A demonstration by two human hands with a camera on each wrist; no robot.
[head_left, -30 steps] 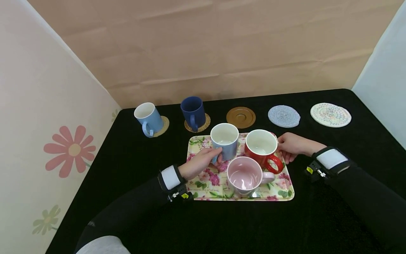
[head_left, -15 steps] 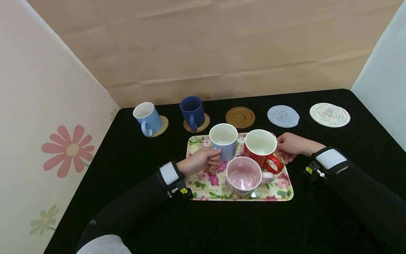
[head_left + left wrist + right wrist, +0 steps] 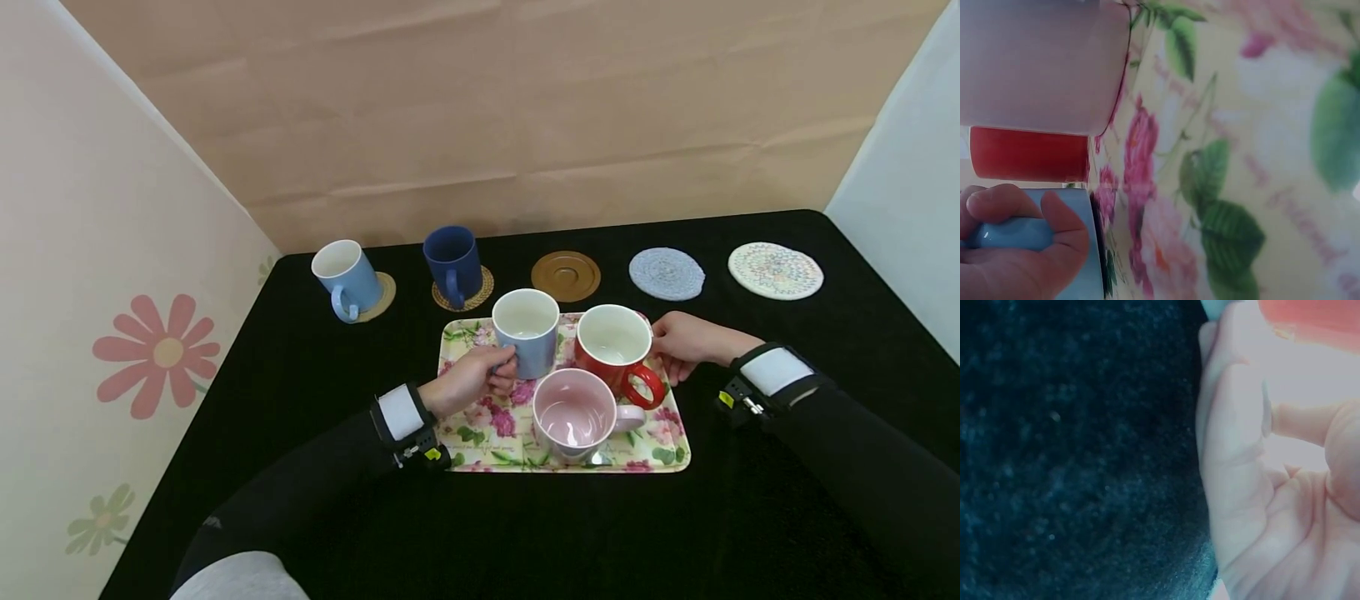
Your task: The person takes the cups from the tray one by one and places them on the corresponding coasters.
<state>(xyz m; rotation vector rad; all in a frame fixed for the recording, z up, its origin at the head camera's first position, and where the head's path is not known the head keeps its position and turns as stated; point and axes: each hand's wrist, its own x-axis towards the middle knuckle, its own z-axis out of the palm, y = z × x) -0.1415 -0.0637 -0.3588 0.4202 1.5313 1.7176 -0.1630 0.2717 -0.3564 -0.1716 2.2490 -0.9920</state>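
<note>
Fingers (image 3: 1007,201) of my left hand (image 3: 468,382) curl closely round the handle (image 3: 1017,232) of a light-blue mug (image 3: 531,346), which stands upright on the far left part of a floral tray (image 3: 476,440). With my right hand (image 3: 692,340) I pinch the tray's right edge toward its far corner, just beside a red mug (image 3: 613,343) with a white inside. Nearer to me on the tray sits a pink mug (image 3: 576,408), its handle to the right. Beyond, along the table's far side from left to right, are a second light-blue mug (image 3: 358,282) on a straw-coloured coaster (image 3: 386,293), a navy mug (image 3: 454,258) on a wicker coaster (image 3: 484,287), a brown coaster (image 3: 566,276), a pale-blue woven coaster (image 3: 667,273) and a white speckled coaster (image 3: 776,271), all on black cloth (image 3: 337,375).
</note>
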